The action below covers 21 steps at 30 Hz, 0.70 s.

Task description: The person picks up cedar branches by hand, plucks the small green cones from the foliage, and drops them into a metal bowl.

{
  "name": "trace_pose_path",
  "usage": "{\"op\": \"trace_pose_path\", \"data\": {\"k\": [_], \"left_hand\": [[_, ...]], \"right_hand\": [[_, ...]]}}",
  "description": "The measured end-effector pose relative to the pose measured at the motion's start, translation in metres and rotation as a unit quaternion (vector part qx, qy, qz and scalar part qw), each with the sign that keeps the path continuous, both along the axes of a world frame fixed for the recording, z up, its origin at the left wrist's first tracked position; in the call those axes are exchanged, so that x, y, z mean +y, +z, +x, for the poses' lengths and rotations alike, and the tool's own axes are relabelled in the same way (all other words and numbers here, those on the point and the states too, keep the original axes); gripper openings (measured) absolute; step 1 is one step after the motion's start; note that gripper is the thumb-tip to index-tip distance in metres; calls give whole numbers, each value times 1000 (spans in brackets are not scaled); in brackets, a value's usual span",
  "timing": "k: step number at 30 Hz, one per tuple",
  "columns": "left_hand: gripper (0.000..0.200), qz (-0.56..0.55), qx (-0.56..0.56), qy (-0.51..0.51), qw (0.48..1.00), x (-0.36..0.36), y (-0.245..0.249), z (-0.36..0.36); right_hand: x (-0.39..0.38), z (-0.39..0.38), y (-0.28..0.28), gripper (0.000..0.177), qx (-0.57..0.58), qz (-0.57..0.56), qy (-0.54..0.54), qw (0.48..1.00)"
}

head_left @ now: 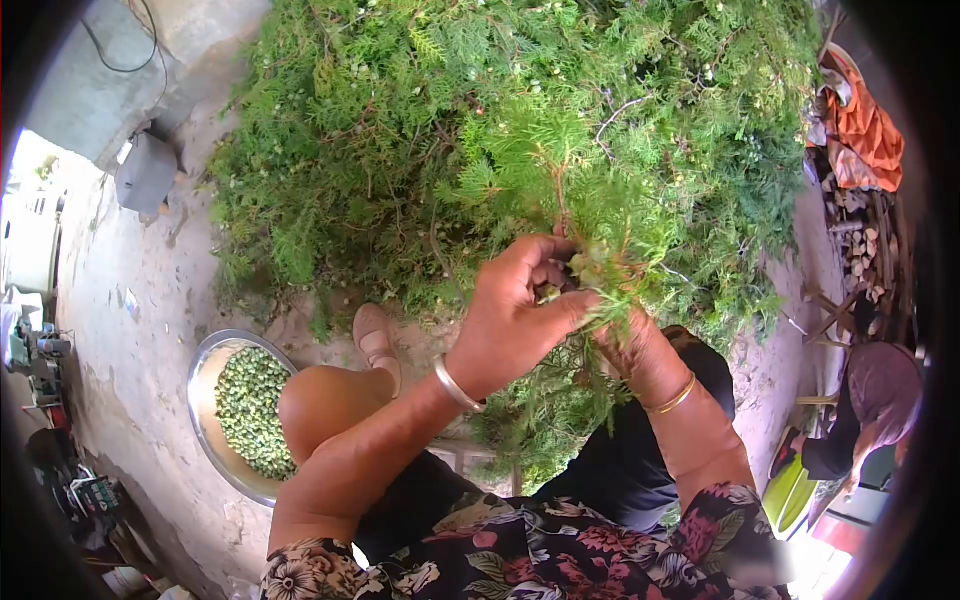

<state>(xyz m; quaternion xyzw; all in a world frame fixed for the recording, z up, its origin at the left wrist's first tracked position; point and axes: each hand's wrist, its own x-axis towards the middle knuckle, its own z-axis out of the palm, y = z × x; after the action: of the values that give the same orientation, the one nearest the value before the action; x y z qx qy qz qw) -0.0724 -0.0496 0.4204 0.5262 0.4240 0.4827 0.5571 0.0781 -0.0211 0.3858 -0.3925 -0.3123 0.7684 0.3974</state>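
Note:
In the head view, my left hand (520, 312), with a silver bangle at the wrist, is closed, its fingers curled around small green cones (546, 292) that partly show in the palm. Its fingertips touch a leafy cypress sprig (560, 165) whose foliage points away from me. My right hand (632, 345), below a gold bangle, grips the sprig; leaves cover most of its fingers. Beyond both hands spreads a large heap of cut cypress branches (350, 150). More cut foliage lies between my legs.
A metal basin (207, 440) with many green cones (250, 410) stands left of my knee. At the right, another person (880, 400) sits near stacked firewood (860, 250) and an orange cloth (865, 125). A grey box-like object (146, 172) stands by the wall at upper left.

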Motion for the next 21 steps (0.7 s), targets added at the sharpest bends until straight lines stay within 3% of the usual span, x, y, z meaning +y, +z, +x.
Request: {"op": "trace_pose_path", "data": {"k": [3, 6, 7, 10, 12, 13, 17, 21], "left_hand": [[30, -51, -96, 84, 990, -1, -5, 12], [23, -42, -105, 68, 991, 0, -12, 6], [23, -43, -105, 67, 991, 0, -13, 2], [13, -33, -91, 36, 995, 2, -10, -13], [10, -180, -219, 6, 959, 0, 4, -20], [8, -204, -230, 19, 951, 2, 12, -22], [11, -240, -311, 53, 918, 4, 0, -30], [15, -237, -310, 28, 920, 0, -7, -35]], "right_hand": [[6, -3, -9, 47, -10, 27, -5, 1000], [6, -10, -9, 58, -24, -1, -58, 998], [7, -11, -3, 61, -146, 27, -52, 987], [12, -19, 29, 63, -290, -19, -36, 956], [15, -18, 10, 61, -266, 14, -55, 962], [17, -17, 1, 61, -260, 30, -60, 963], [26, -15, -12, 59, -298, 38, -45, 953], [22, -24, 9, 55, -295, 66, -49, 952]]}}
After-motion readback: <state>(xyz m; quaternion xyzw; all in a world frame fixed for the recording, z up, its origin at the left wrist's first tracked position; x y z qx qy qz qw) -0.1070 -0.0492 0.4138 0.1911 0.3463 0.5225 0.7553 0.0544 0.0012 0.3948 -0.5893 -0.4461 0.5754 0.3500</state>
